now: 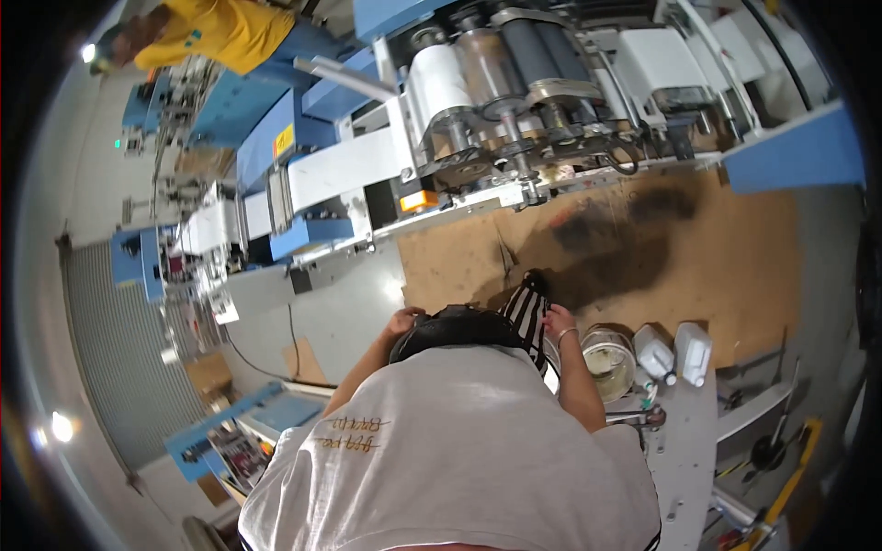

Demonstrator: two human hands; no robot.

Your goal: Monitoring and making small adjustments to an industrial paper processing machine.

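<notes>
My left hand (pixel 401 321) grips the left edge of a dark rounded bundle (pixel 459 329) that I hold against my grey shirt. My right hand (pixel 559 320), with a thin bracelet on the wrist, holds a black-and-white striped cloth (pixel 527 312) at the bundle's right side. The cloth hangs down between the bundle and my right forearm. What the bundle is cannot be made out, and my shirt hides its lower part.
A large blue and white printing machine with rollers (pixel 478 83) stands ahead. Ink-stained cardboard sheets (pixel 698 248) cover the floor. A round clear tub (pixel 608 363) and two white jugs (pixel 675 354) sit at my right by a grey bench (pixel 684 459). A person in a yellow shirt (pixel 216 32) works at far left.
</notes>
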